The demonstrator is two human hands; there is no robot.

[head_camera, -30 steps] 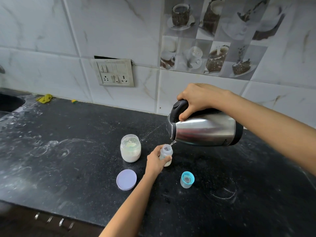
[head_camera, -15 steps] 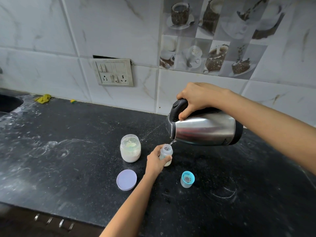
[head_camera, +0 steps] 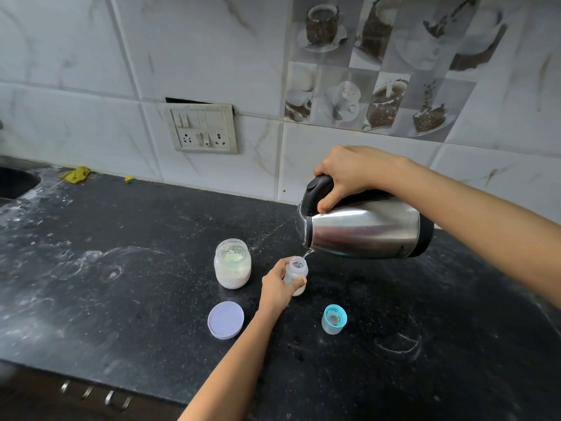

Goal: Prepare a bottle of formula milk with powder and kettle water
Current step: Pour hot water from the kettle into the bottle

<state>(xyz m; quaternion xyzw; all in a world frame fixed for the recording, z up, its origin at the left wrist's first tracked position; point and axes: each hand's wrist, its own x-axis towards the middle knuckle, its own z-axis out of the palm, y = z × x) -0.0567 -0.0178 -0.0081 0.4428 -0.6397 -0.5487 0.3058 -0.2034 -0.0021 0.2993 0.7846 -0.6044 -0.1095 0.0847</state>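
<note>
Head view looks down on a black counter (head_camera: pixel 121 284). The right arm comes in from the right edge, forearm raised above the counter and angled toward the wall, and the right hand (head_camera: pixel 349 173) has its fingers curled round the black handle of a steel kettle (head_camera: pixel 367 229), thumb against the lid end. The kettle is tipped almost onto its side, spout to the left and down, and a thin stream of water falls from it into the open mouth of the baby bottle (head_camera: pixel 297 273). The left arm reaches up from the near edge; the left hand (head_camera: pixel 276 288) wraps the small bottle from its left side, thumb across the front, holding it upright on the counter. Just left of the bottle stands an open jar of powder (head_camera: pixel 232 264). Its lilac lid (head_camera: pixel 225 319) lies nearer, and the teal bottle cap (head_camera: pixel 334 319) sits near right of the bottle.
</note>
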